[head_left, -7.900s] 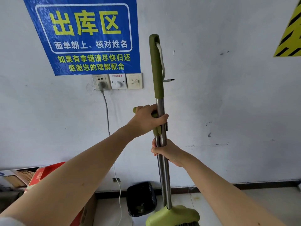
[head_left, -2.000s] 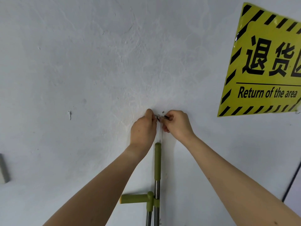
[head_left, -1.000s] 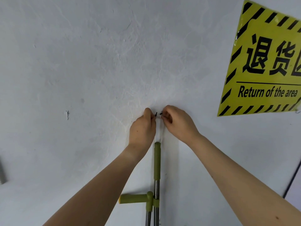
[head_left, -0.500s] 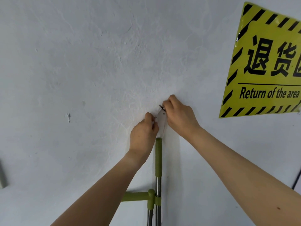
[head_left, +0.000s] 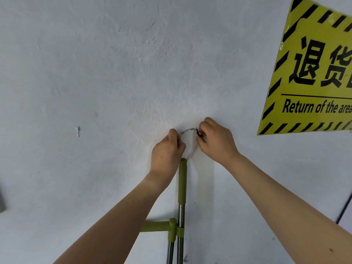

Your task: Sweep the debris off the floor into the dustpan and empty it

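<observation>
The broom's green-capped metal handle (head_left: 182, 187) stands upright against the white wall, with the dustpan's green handle (head_left: 156, 226) clipped to it lower down. A thin whitish hanging loop (head_left: 187, 130) runs from the broom's top. My left hand (head_left: 167, 151) pinches the loop's left side and my right hand (head_left: 215, 141) pinches its right side, near a small dark hook on the wall. The broom head and the dustpan's pan are out of view below.
A yellow and black sign (head_left: 312, 73) reading "Return of the area" hangs on the wall at the upper right. A dark cable (head_left: 344, 212) runs down the far right edge. A small chip (head_left: 77, 130) marks the wall at the left.
Both hands rose with the broom from a low grip on its shaft to the loop at its top. In the last half second they spread the loop wider apart.
</observation>
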The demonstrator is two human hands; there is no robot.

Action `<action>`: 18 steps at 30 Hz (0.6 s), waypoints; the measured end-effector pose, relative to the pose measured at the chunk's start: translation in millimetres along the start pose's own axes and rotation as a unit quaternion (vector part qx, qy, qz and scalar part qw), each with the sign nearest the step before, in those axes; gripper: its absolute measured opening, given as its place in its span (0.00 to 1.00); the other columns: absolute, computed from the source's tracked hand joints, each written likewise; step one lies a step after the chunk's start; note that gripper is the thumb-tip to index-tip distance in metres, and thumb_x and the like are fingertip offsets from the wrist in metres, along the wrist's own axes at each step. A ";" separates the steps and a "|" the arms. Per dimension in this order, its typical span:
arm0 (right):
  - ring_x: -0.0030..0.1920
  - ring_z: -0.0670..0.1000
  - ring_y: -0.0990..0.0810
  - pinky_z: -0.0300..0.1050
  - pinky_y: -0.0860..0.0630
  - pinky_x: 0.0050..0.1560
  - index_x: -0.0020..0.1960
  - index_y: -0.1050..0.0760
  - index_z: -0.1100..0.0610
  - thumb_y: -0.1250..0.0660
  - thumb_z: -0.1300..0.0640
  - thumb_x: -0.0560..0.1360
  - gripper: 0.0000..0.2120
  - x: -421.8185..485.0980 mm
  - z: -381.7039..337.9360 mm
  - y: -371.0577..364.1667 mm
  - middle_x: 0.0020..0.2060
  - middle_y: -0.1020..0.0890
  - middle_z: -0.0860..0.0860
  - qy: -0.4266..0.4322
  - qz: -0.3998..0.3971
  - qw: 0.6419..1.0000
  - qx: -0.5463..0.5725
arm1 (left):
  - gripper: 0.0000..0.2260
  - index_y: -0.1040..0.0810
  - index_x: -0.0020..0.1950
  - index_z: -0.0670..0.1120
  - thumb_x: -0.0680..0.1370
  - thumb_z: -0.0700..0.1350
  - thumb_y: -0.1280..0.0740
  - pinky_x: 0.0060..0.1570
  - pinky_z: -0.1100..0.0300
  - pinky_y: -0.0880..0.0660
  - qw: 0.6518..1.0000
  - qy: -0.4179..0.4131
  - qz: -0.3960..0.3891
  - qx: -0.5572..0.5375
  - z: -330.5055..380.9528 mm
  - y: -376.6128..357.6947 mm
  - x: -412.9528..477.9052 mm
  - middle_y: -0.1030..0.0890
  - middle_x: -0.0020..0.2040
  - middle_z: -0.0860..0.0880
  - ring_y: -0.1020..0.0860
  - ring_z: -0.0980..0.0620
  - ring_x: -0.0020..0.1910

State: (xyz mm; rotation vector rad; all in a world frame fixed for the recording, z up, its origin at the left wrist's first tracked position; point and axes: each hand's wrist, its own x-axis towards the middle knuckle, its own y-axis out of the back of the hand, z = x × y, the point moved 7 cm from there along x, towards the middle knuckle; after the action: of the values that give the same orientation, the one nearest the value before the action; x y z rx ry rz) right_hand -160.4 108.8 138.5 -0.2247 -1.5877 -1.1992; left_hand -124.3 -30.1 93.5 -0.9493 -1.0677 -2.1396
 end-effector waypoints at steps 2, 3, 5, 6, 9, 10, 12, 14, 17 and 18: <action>0.29 0.51 0.29 0.41 0.31 0.24 0.39 0.28 0.59 0.32 0.61 0.69 0.05 -0.4 -2.2 -2.4 0.37 0.26 0.49 0.004 0.003 1.000 -0.003 | 0.07 0.35 0.43 0.45 0.78 0.40 0.38 0.25 0.56 0.35 1.000 -0.009 0.003 0.009 1.9 0.8 -0.4 0.27 0.31 0.47 0.28 0.44 0.27; 0.29 0.51 0.30 0.41 0.33 0.24 0.38 0.28 0.58 0.32 0.61 0.69 0.05 0.1 -2.9 -3.7 0.36 0.27 0.49 0.004 0.002 1.000 -0.007 | 0.07 0.36 0.43 0.45 0.78 0.39 0.38 0.25 0.58 0.37 1.000 -0.011 0.005 0.014 2.7 1.5 -0.3 0.27 0.31 0.47 0.29 0.44 0.27; 0.29 0.49 0.33 0.39 0.37 0.25 0.38 0.30 0.57 0.33 0.60 0.69 0.05 1.2 -3.7 -6.1 0.36 0.28 0.48 0.003 -0.003 1.000 -0.009 | 0.08 0.36 0.43 0.45 0.78 0.39 0.38 0.25 0.59 0.39 1.000 -0.011 0.008 0.021 3.0 1.9 0.1 0.27 0.31 0.47 0.29 0.44 0.26; 0.29 0.49 0.34 0.38 0.39 0.25 0.38 0.30 0.57 0.33 0.60 0.69 0.06 1.3 -4.0 -7.1 0.36 0.30 0.47 0.004 -0.003 1.000 -0.005 | 0.07 0.36 0.43 0.45 0.78 0.40 0.38 0.25 0.59 0.39 1.000 -0.011 0.009 0.024 3.1 1.8 -0.2 0.26 0.31 0.47 0.29 0.45 0.26; 0.29 0.49 0.35 0.37 0.41 0.25 0.40 0.31 0.56 0.33 0.60 0.70 0.06 0.5 -4.8 -9.3 0.37 0.34 0.45 0.011 -0.011 1.000 0.006 | 0.07 0.35 0.43 0.45 0.79 0.42 0.39 0.25 0.60 0.38 0.999 -0.018 0.015 0.029 4.5 2.5 -1.9 0.26 0.32 0.49 0.29 0.47 0.26; 0.29 0.49 0.35 0.38 0.40 0.25 0.41 0.31 0.56 0.33 0.60 0.71 0.06 -0.8 -5.0 -10.6 0.37 0.34 0.45 0.015 -0.017 1.000 0.006 | 0.07 0.34 0.43 0.46 0.80 0.42 0.39 0.25 0.60 0.38 0.999 -0.021 0.019 0.030 5.2 3.0 -1.8 0.26 0.31 0.49 0.29 0.47 0.26; 0.29 0.49 0.33 0.40 0.36 0.24 0.43 0.30 0.57 0.32 0.60 0.72 0.06 -4.9 -5.9 -13.4 0.38 0.32 0.46 0.017 -0.025 0.999 0.014 | 0.07 0.35 0.43 0.46 0.80 0.42 0.39 0.25 0.60 0.39 0.999 -0.027 0.023 0.040 7.9 3.6 -0.6 0.27 0.31 0.49 0.30 0.48 0.25; 0.30 0.50 0.30 0.43 0.32 0.25 0.44 0.29 0.58 0.32 0.60 0.73 0.05 -9.4 -7.1 -15.5 0.39 0.30 0.48 0.006 -0.020 0.999 0.038 | 0.06 0.34 0.44 0.45 0.80 0.42 0.40 0.24 0.60 0.41 0.998 -0.031 0.021 0.053 10.4 3.0 1.0 0.28 0.30 0.49 0.31 0.48 0.25; 0.32 0.51 0.28 0.47 0.27 0.27 0.45 0.30 0.58 0.34 0.59 0.76 0.05 -15.4 -8.5 -20.5 0.40 0.27 0.50 -0.018 -0.019 0.997 0.078 | 0.05 0.32 0.45 0.44 0.81 0.42 0.40 0.24 0.60 0.41 0.997 -0.030 0.016 0.067 10.2 2.8 1.2 0.28 0.31 0.50 0.31 0.48 0.25; 0.32 0.51 0.27 0.47 0.27 0.28 0.46 0.31 0.58 0.34 0.58 0.76 0.06 -16.6 -9.0 -22.8 0.40 0.27 0.50 -0.025 -0.023 0.996 0.086 | 0.05 0.32 0.45 0.44 0.81 0.43 0.40 0.25 0.60 0.40 0.997 -0.028 0.012 0.069 9.2 2.5 1.0 0.27 0.31 0.50 0.30 0.48 0.25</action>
State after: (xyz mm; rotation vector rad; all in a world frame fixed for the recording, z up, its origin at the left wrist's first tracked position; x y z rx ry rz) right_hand -163.4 97.9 111.1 -0.1070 -1.7377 -1.0924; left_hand -119.9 -23.9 99.3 -0.9577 -1.2077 -2.0025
